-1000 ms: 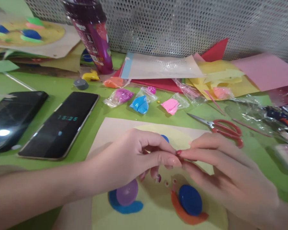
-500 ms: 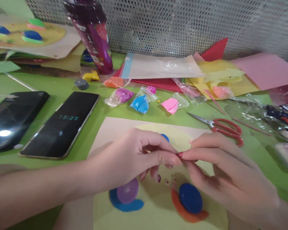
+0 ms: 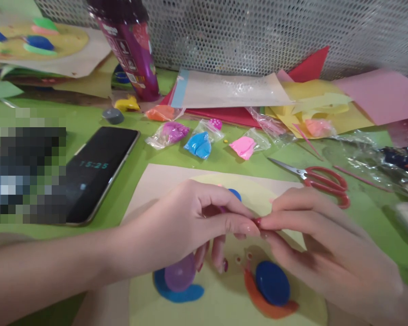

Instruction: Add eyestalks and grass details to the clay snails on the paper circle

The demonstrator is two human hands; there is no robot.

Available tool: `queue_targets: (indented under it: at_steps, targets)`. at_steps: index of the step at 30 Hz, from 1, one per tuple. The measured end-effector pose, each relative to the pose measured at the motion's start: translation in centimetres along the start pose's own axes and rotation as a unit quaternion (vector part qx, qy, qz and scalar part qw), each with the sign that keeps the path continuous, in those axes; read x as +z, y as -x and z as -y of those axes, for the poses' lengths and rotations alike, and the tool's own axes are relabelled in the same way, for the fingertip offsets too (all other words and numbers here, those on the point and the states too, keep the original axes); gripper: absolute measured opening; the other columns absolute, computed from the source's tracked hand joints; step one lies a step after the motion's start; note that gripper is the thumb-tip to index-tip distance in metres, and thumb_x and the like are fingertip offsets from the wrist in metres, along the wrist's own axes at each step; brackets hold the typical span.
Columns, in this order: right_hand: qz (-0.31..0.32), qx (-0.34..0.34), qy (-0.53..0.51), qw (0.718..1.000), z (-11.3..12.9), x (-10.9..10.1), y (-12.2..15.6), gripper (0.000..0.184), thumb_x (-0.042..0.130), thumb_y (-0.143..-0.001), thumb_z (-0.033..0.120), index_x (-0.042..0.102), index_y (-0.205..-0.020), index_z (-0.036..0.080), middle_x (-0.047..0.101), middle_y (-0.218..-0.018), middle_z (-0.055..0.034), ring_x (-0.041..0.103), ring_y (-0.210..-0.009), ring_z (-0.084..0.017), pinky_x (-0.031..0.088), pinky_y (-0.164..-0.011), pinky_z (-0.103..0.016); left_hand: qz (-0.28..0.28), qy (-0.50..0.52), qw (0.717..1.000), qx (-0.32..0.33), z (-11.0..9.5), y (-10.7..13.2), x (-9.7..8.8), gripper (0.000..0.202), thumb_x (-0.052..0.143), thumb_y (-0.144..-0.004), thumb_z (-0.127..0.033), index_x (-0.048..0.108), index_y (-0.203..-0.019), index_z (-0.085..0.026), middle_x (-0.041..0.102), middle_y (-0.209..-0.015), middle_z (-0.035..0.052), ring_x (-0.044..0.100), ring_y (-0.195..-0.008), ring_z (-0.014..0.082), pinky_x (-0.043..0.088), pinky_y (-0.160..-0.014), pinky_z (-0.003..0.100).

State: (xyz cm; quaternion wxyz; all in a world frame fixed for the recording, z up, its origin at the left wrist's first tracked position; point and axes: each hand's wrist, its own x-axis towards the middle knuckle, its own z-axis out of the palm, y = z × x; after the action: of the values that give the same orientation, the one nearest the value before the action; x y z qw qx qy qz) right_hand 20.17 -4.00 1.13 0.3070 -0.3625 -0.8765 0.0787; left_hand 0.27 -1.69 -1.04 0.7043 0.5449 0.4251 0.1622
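My left hand (image 3: 204, 222) pinches thumb to forefinger, and the fingertips of my right hand (image 3: 319, 235) meet it there. Whatever lies between the fingertips is too small and hidden to make out. Both hands hover over a sheet with a pale yellow round area (image 3: 224, 299). Below the hands is an orange clay snail (image 3: 255, 299) with a dark blue disc shell (image 3: 272, 283) and two stalked eyes. To its left lies a blue clay body (image 3: 180, 293) with a purple disc (image 3: 180, 274), partly covered by my left hand. Another blue disc (image 3: 235, 194) peeks out behind my fingers.
Red-handled scissors (image 3: 326, 181) lie behind my right hand. Bagged clay in blue (image 3: 199, 145), pink (image 3: 244, 147) and purple (image 3: 175, 131) sits beyond the sheet. A phone (image 3: 102, 172) rests at left; a purple cup (image 3: 132, 59) stands at the back. Coloured paper (image 3: 381, 97) lies back right.
The view has shifted slightly. Both hands keep their fingertips together in nearly the same pose; the lower fingers of my left hand have dropped a little.
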Motion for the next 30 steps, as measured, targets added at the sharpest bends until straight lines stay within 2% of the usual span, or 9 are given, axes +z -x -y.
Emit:
queue_targets:
  at_steps: [3,5,8,11,14,17,22,26,30]
  targets:
    - [0.000,0.014,-0.006,1.000,0.1,-0.1,0.1,0.016,0.057,-0.079,0.007,0.058,-0.088,0.020,0.058,-0.078,-0.0024,0.059,-0.069,-0.010,0.051,-0.056,-0.020,0.027,0.029,0.999,0.009,-0.3,0.1,0.2,0.021,0.063,-0.075,-0.045,0.068,-0.077,-0.024,0.058,-0.048,-0.0050,0.057,-0.039,0.0089,0.044,-0.034,0.013]
    - [-0.002,0.028,-0.014,0.999,0.1,0.0,0.2,0.014,0.058,-0.079,0.009,0.058,-0.086,0.022,0.057,-0.077,-0.0019,0.058,-0.068,-0.011,0.050,-0.055,-0.022,0.020,0.038,0.999,0.032,-0.8,0.0,0.0,0.018,0.063,-0.077,-0.041,0.068,-0.076,-0.024,0.058,-0.047,-0.0054,0.056,-0.038,0.0084,0.043,-0.033,0.012]
    - [-0.022,0.049,-0.017,0.998,-0.2,0.1,0.2,0.015,0.060,-0.078,0.010,0.058,-0.085,0.023,0.056,-0.078,-0.0018,0.057,-0.070,-0.012,0.050,-0.057,-0.025,-0.081,0.029,0.990,0.107,-1.9,-0.6,-1.3,0.016,0.062,-0.079,-0.036,0.066,-0.074,-0.021,0.056,-0.046,-0.0055,0.050,-0.033,0.0061,0.041,-0.031,0.012]
    - [-0.034,0.047,0.005,0.998,-0.7,0.0,-0.2,0.017,0.059,-0.079,0.008,0.059,-0.087,0.023,0.056,-0.080,-0.0022,0.057,-0.068,-0.011,0.049,-0.057,-0.025,-0.207,0.029,0.961,0.183,-2.6,-1.9,-3.6,0.017,0.061,-0.080,-0.031,0.063,-0.070,-0.017,0.060,-0.055,-0.0028,0.050,-0.037,0.0050,0.039,-0.031,0.012]
    - [-0.024,0.017,0.029,0.999,-1.1,-0.3,-1.0,0.017,0.056,-0.080,0.009,0.060,-0.088,0.023,0.057,-0.080,-0.0022,0.056,-0.064,-0.010,0.047,-0.051,-0.023,-0.263,0.034,0.937,0.228,-2.6,-3.0,-5.4,0.015,0.061,-0.080,-0.028,0.063,-0.071,-0.016,0.062,-0.066,-0.0008,0.048,-0.038,0.0034,0.036,-0.031,0.013]
    - [-0.003,-0.021,0.038,0.999,-1.4,-0.2,-2.2,0.016,0.058,-0.079,0.009,0.060,-0.088,0.023,0.058,-0.079,-0.0019,0.057,-0.064,-0.010,0.048,-0.051,-0.022,-0.271,0.049,0.933,0.230,-2.3,-3.4,-5.8,0.015,0.060,-0.081,-0.027,0.062,-0.072,-0.015,0.060,-0.064,-0.0004,0.046,-0.037,0.0033,0.034,-0.030,0.013]
    - [0.039,-0.044,-0.014,0.998,-2.7,1.1,-4.4,0.011,0.058,-0.082,0.013,0.061,-0.088,0.022,0.058,-0.080,-0.0016,0.057,-0.068,-0.010,0.050,-0.061,-0.023,-0.245,0.019,0.949,0.197,-2.1,-3.1,-5.0,0.014,0.059,-0.082,-0.026,0.063,-0.075,-0.016,0.061,-0.062,-0.0004,0.048,-0.036,0.0041,0.036,-0.031,0.014]
    - [0.115,-0.076,-0.052,0.989,-4.4,2.3,-5.6,0.011,0.058,-0.082,0.012,0.063,-0.088,0.020,0.058,-0.083,-0.0025,0.057,-0.071,-0.010,0.048,-0.062,-0.022,-0.201,-0.050,0.958,0.196,-1.8,-2.8,-5.1,0.020,0.055,-0.083,-0.034,0.063,-0.075,-0.018,0.060,-0.052,-0.0029,0.043,-0.029,0.0040,0.036,-0.031,0.015]
    - [0.154,-0.049,-0.078,0.984,-5.6,2.7,-5.6,0.011,0.057,-0.084,0.015,0.066,-0.090,0.018,0.056,-0.081,-0.0043,0.056,-0.069,-0.012,0.047,-0.061,-0.025,-0.213,-0.163,0.942,0.202,-1.4,-2.3,-4.7,0.016,0.052,-0.084,-0.034,0.061,-0.084,-0.022,0.067,-0.064,-0.0035,0.043,-0.028,0.0043,0.031,-0.027,0.015]
